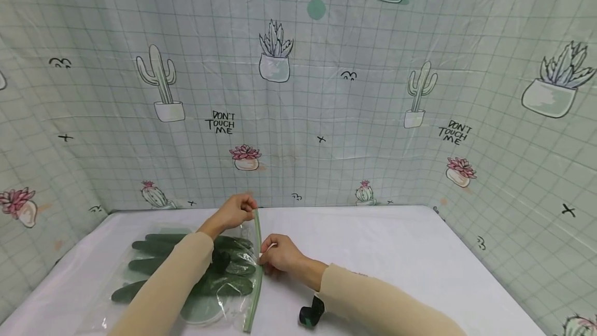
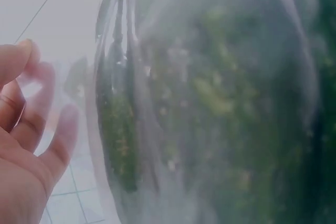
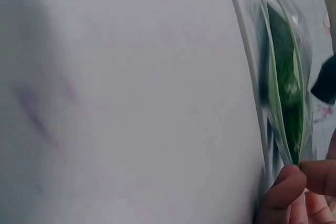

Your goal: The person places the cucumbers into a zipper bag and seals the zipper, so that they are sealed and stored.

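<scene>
A clear zip bag (image 1: 240, 302) lies on the left part of the table with several dark green cucumbers (image 1: 144, 266) inside. Its green zip strip (image 1: 253, 299) runs from the far end toward me. At the strip's far end, my left hand (image 1: 235, 210) pinches the bag's corner. My right hand (image 1: 282, 254) pinches the strip near its middle between thumb and finger. In the right wrist view, the two green edges of the bag mouth (image 3: 273, 61) stand apart beyond the right fingertips (image 3: 289, 182) and meet at the pinch. My left forearm covers some cucumbers.
The white table (image 1: 373, 253) extends to the right of the bag. Behind it hangs a grid-patterned curtain (image 1: 322, 102) with cactus prints. A small black device (image 1: 311, 312) sits by my right wrist. A pale, round-edged patch (image 1: 202, 312) shows on the bag's near part.
</scene>
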A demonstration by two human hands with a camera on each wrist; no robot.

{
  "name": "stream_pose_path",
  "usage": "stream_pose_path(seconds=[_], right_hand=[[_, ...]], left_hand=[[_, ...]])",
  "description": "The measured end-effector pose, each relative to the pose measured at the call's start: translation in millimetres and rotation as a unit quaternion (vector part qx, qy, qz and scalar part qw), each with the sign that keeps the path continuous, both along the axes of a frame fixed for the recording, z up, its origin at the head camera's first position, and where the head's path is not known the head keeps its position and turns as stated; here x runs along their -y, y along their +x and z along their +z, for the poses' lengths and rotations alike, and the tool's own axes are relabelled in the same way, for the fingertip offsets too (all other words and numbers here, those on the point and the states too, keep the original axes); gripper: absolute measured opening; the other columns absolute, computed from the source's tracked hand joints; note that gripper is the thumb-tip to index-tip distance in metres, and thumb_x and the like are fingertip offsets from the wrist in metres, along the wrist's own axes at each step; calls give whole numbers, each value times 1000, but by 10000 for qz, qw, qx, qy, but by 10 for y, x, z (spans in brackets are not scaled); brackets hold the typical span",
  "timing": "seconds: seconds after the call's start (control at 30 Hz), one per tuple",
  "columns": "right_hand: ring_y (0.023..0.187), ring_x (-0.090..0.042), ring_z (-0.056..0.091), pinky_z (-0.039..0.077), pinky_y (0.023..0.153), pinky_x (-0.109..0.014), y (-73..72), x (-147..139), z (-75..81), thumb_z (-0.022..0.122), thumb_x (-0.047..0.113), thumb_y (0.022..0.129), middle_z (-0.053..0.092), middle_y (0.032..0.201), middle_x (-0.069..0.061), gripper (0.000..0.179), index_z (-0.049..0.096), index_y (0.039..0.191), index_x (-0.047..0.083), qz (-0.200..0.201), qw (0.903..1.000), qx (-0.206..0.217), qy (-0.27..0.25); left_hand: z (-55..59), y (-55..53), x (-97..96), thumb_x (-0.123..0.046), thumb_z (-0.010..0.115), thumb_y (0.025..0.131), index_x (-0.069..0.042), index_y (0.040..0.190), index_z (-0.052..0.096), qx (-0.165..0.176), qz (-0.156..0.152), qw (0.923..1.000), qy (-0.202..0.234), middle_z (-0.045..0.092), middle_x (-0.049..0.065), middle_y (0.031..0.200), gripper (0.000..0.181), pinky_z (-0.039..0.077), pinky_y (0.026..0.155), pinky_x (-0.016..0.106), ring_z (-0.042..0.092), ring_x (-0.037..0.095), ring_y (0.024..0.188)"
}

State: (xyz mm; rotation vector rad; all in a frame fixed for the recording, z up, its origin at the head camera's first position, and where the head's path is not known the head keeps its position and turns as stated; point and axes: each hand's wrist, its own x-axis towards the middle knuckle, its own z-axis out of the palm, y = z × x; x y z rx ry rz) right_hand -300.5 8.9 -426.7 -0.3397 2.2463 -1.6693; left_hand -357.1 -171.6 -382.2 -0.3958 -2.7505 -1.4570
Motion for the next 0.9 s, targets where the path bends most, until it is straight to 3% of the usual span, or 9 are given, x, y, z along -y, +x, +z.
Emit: stream_pose_path(seconds=[0.4,0.9], right_hand=[[38,-14,51,43,37,-25,371,-63,-2,66,-7,76,57,52,-8,16,56,83,4,193,9939,949,-532],[36,-13,53,43,35,-23,686,-117,-56,66,-11,75,56,49,-9,18,57,81,2,479,9884,1309,-609]], left_hand=[[49,-2,-6,4,60,89,2,99,59,-35,-80,9998,-178,57,10,88,10,43,67,32,51,21,82],[44,-14,-27,4,59,90,5,105,59,119,64,9998,-165,55,10,90,15,43,68,34,49,22,82]])
